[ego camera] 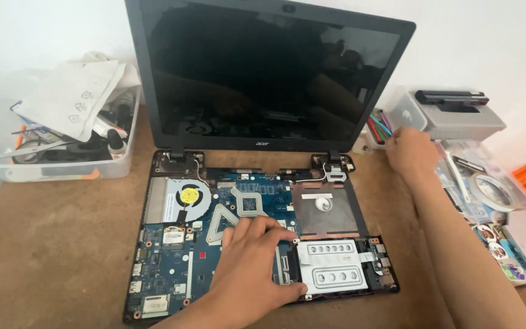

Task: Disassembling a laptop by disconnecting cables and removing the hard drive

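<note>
Head view: our flat, empty left hand (252,261) leaning on the opened black laptop's bare blue circuit board (171,268) could crack it, while our right hand (410,151), its grip unclear, reaches among the coloured tools (378,126).

The opened laptop (257,237) lies mid-worktop (56,244), a bin (62,164) behind it to the left, a small box (458,116) and a tape roll (493,192) to its right.
</note>
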